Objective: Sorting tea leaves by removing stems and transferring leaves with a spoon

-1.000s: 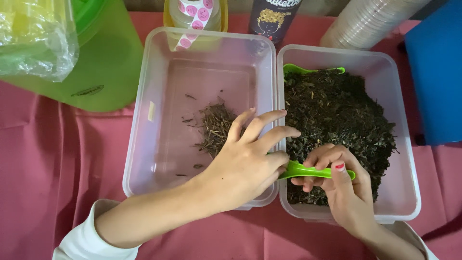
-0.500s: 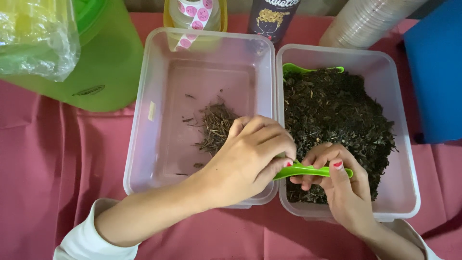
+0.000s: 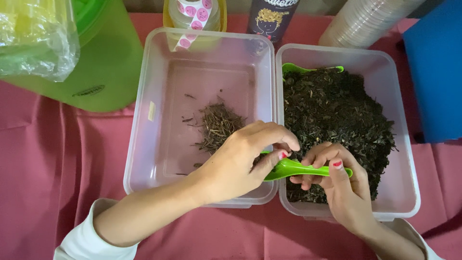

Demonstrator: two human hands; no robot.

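Fingers (image 3: 269,144) of both hands pinch green scoop (image 3: 301,169).

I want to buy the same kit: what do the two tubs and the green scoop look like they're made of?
The two rectangular translucent tubs look like frosted, semi-gloss plastic: the pink cloth shows through their walls. The bright green scoop, held by the left hand and right hand, looks like smooth moulded plastic, with a glossy highlight.
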